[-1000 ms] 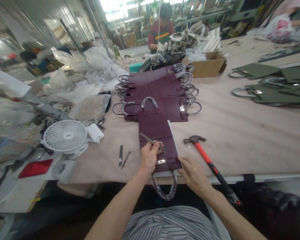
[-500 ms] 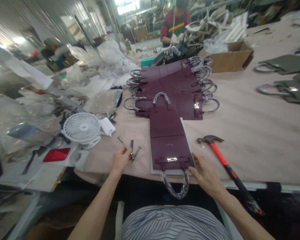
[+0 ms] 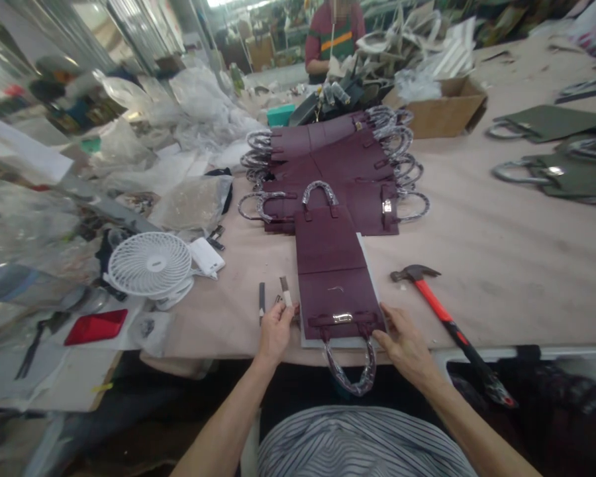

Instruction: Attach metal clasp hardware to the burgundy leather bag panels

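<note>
A burgundy handbag panel (image 3: pixel 330 255) lies flat with its long sides running away from the person, a seam crossing its middle, a thin pale curved mark (image 3: pixel 335 288) on the nearer half and a shiny metal plate (image 3: pixel 342 318) set on the strap (image 3: pixel 318 321) across its near end. From each short end of the panel loops a handle wrapped in clear plastic, the far handle (image 3: pixel 319 185) arching away and the near handle (image 3: pixel 350 384) toward the person. Just left of the panel's nearer half, a narrow flat tool (image 3: pixel 285 290), dark-tipped and paler below, is held tilted, its lower end hidden.
</note>
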Tool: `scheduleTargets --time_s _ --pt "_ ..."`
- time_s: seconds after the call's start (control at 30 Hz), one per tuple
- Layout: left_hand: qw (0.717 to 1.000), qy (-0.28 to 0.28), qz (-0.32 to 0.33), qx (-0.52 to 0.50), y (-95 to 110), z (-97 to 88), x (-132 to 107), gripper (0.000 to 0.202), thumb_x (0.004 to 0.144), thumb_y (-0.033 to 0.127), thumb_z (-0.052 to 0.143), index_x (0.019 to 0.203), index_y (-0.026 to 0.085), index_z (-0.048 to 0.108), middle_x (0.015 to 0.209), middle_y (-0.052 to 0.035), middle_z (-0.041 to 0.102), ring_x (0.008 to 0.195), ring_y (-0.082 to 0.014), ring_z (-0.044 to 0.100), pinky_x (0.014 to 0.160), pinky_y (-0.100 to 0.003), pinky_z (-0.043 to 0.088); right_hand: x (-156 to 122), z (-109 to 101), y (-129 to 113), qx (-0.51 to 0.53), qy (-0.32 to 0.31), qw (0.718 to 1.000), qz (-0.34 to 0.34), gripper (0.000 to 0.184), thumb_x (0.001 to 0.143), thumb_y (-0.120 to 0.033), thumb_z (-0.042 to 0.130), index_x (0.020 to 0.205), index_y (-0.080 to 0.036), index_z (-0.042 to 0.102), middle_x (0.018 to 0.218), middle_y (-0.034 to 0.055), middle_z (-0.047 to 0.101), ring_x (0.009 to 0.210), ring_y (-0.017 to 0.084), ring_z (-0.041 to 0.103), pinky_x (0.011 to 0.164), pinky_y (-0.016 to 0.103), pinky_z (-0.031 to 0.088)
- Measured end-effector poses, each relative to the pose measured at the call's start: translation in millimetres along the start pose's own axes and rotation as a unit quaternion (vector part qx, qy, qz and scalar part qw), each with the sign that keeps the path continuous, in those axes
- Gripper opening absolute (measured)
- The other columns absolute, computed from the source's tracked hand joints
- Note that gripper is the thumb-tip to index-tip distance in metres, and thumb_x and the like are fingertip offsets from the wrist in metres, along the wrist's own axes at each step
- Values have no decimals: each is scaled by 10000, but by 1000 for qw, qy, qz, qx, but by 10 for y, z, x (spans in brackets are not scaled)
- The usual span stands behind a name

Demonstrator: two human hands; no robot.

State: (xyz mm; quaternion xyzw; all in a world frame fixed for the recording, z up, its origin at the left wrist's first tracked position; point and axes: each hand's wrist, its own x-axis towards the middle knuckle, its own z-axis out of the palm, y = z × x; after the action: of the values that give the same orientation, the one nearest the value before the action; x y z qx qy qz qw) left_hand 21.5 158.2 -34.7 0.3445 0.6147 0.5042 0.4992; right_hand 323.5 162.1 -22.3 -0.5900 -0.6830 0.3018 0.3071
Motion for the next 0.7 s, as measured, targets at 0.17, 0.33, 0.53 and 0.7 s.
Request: scheduleTargets --time_s 0.17,0.33,0.53,0.7 --pt "999 27 -24 10 4 -28 -22 372 804 501 667 889 141 703 926 -99 766 925 -258 729 853 -363 574 -30 45 12 19 7 1000 13 516 858 -389 573 1329 -184 531 1122 106 598 937 244 584 898 444 520" --pt "962 45 -59 262 220 -87 25 266 890 371 559 745 162 636 714 -81 701 685 -231 704 654 -316 536 -45 77 -2 0 24 1000 -19 515 853 -305 549 1359 -213 513 1224 110 567 1138 267 556 1030 477 476" --pt "805 93 103 577 538 -97 -154 154 947 228 539 931 164 677 995 -136 712 925 -275 692 774 -355 518 12 42 -75 -111 4 988 -112 362 868 -235 496 1197 -208 644 1310 135 512 1219 307 510 1046 525 460" --pt "781 -17 316 538 478 182 -353 133 967 206 551 1023 178 668 1047 -81 696 941 -217 659 848 -331 524 136 -57 -72 -153 -22 974 -164 307 861 -247 552 1135 -197 681 1259 147 535 1137 320 537 967 521 492"
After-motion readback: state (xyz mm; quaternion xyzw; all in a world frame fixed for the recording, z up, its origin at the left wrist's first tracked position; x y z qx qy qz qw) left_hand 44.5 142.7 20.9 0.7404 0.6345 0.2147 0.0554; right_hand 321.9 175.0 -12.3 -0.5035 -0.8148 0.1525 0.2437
